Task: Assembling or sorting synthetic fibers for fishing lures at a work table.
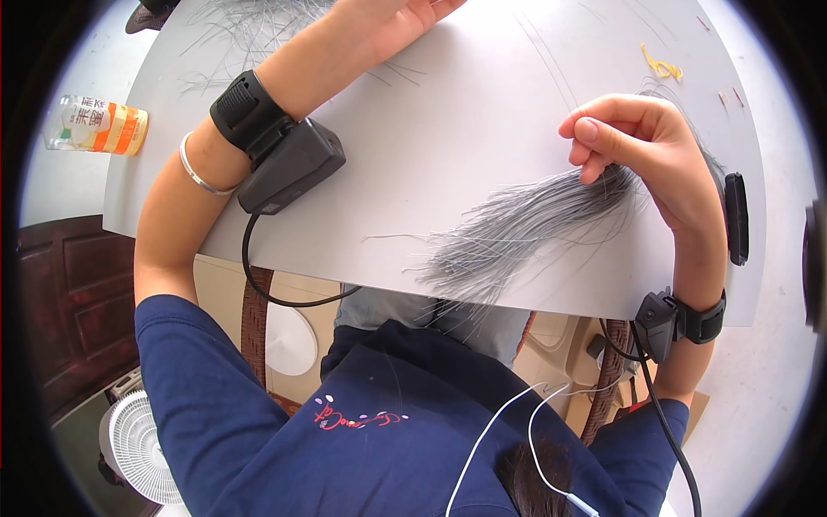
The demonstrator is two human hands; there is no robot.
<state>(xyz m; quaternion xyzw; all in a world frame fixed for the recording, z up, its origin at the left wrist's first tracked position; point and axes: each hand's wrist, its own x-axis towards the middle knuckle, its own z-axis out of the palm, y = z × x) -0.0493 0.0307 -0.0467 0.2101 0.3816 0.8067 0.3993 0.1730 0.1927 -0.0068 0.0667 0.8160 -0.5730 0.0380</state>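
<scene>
My left hand (403,28) reaches over the far side of the table, its fingers mostly cut off by the upper edge of the picture. Near it lies a loose spread of thin grey wire-like strands (250,36). On the right, my right hand (642,138) is closed, thumb against curled fingers. A pair of thin grey strands (548,60) runs from the far table to its fingertips. Beneath this hand, a thick bundle of grey strands (525,228) fans toward the near edge, some ends hanging over. The hand partly hides the bundle's far end.
The white table (413,164) has a yellow tangled strip (662,64) at far right and a black flat object (736,219) at its right edge. A bottle with an orange label (96,125) is at left. Black wrist devices (293,168) trail cables. A white fan (146,444) stands lower left.
</scene>
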